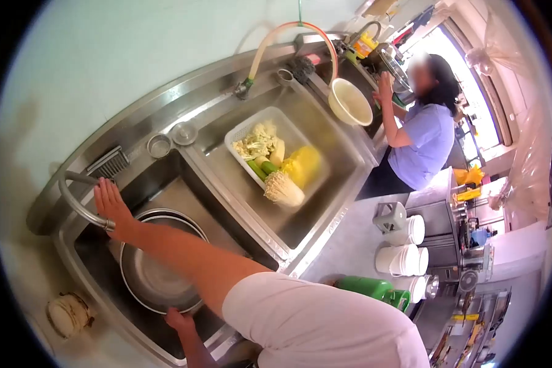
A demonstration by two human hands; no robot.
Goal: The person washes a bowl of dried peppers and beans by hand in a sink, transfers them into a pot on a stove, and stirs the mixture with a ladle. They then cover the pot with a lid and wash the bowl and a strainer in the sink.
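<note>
My right hand [113,208] reaches over the sink to the curved metal faucet [73,199], fingers stretched out and close together beside the spout. Its palm side and any contact with the spout are hard to make out. Below my forearm, a wide round metal bowl [156,276] rests in the near sink basin, with a second metal rim showing behind it. At the bowl's lower edge, my left hand [179,320] grips the rim, its fingers partly hidden.
The adjoining basin [211,159] holds a white basket [233,134] of cut vegetables and something yellow. A hose [260,52] arches above, near a cream bowl [350,102]. A person [420,132] stands at the far sink. White buckets [398,260] and a green container [365,287] sit beyond my arm.
</note>
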